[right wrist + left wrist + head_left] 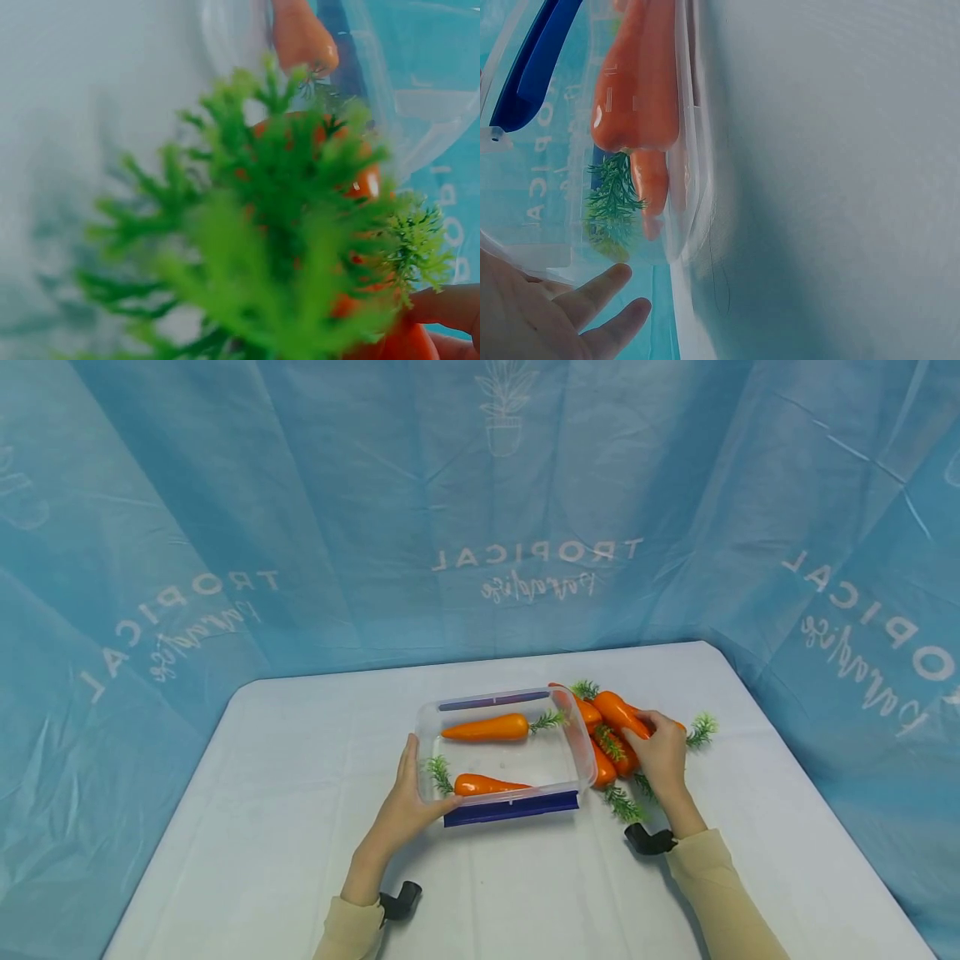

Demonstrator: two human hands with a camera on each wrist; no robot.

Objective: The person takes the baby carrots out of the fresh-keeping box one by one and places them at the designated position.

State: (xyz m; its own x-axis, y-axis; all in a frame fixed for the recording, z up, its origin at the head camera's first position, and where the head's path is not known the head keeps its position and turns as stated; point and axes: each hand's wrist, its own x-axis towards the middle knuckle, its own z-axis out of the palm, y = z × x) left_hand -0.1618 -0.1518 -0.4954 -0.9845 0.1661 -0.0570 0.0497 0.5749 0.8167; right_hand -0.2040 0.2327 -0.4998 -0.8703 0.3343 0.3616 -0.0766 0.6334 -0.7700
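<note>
The carrots (487, 727) are a glossy, bright orange, and their leafy tops (625, 804) run from deep green to yellowish green. The box (583, 742) is clear and colourless — its clips (512, 808) dark blue. The tablecloth (300, 777) is plain white. Around it, the curtain (360, 485) is light blue, patterned with white mirrored lettering (536, 553) and outlined potted plants (504, 435) — and the sleeves (723, 893) are plain beige.

A clear, rectangular, open-topped plastic container (425, 727) with dark blue flaps (512, 808) is touched at one end by the left hand (408, 802). Inside, two glossy orange carrots (491, 727) with feathery green tops (549, 720) are laid lengthwise, oppositely pointed. More carrots (602, 768) are heaped around the right hand (662, 753), one being pinched.
</note>
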